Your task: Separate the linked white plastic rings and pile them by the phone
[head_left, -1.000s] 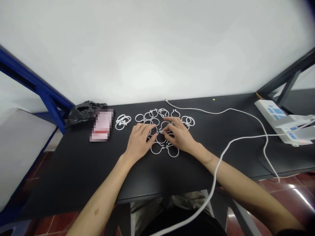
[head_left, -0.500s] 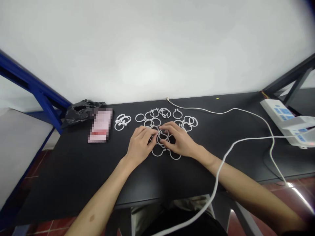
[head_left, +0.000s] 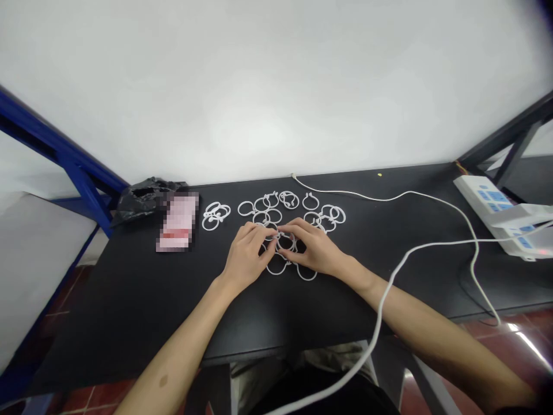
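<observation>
Several white plastic rings [head_left: 276, 208] lie spread over the middle of a black table [head_left: 129, 288]. My left hand [head_left: 247, 257] and my right hand [head_left: 314, 249] meet over the cluster, fingertips pinched together on one white ring [head_left: 285, 242] between them. More rings [head_left: 276, 267] lie just below the hands, partly hidden by the fingers. A small separate heap of rings [head_left: 215, 213] sits to the left.
A blurred pink packet [head_left: 178, 222] and a crumpled black bag [head_left: 142, 197] lie at the back left. A white cable [head_left: 415, 199] curves across the right side to white power strips [head_left: 501, 214]. A blue frame [head_left: 64, 158] stands at left, a dark frame at right.
Both hands have drawn closer together, from lying spread on the rings to pinching one ring between their fingertips. The view has shifted slightly.
</observation>
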Available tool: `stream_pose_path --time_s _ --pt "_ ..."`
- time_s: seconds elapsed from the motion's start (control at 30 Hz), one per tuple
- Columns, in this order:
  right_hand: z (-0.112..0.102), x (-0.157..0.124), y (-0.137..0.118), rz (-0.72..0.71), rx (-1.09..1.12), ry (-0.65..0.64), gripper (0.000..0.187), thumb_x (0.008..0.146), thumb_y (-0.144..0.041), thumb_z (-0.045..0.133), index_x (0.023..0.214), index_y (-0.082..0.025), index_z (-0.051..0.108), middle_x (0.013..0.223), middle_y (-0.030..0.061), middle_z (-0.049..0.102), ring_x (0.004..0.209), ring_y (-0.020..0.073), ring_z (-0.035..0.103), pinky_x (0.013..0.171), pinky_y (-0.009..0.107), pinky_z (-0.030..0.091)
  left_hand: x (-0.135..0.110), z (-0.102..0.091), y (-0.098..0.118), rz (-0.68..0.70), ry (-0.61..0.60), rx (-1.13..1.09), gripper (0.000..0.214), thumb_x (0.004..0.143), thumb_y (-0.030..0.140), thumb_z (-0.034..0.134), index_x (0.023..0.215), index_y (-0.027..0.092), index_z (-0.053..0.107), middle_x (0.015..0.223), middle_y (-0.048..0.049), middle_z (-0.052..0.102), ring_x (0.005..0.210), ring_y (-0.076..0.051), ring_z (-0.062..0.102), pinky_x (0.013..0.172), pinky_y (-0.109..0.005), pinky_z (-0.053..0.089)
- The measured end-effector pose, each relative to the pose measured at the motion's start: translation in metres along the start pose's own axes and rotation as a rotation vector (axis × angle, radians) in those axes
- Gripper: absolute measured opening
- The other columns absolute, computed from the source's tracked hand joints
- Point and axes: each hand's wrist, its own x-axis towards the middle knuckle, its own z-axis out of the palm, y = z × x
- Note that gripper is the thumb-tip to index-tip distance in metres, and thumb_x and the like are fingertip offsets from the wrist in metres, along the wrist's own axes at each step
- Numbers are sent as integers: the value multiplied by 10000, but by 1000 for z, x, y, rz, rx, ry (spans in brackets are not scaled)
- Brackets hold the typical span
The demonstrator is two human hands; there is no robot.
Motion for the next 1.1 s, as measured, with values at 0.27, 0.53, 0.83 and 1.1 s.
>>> stream_pose_path --time_s 0.27,0.53,0.83,1.1 --pt "-1 -2 -2 33 19 14 312 865 -320 655 1136 -183 583 903 39 576 714 135 577 645 277 518 -2 -1 -2 20 13 -28 60 904 172 602 955 203 607 853 -18 702 851 -185 559 759 -331 513" --pt "1 -2 -2 42 -17 57 479 870 -404 661 1287 -215 519 1068 87 632 940 207 618 831 373 551 1 -6 -4 19 47 -15 74 918 178 581 971 205 624 856 -20 706 834 -180 561 745 -320 510" --pt "-1 -1 6 28 -227 -30 362 895 -416 620 1200 -223 634 1173 122 617 1089 281 533 944 507 475 -6 -31 -66 -378 250 484 135 894 269 570 982 196 642 922 -116 687 951 -324 525 830 -499 416" --pt "-1 0 3 43 -246 -18 248 923 -332 586 1111 -193 669 1074 116 649 1037 263 538 918 475 487 1 -14 -48 -325 100 547 305 919 274 534 1204 220 627 1309 -164 566 1168 -421 412 895 -616 329"
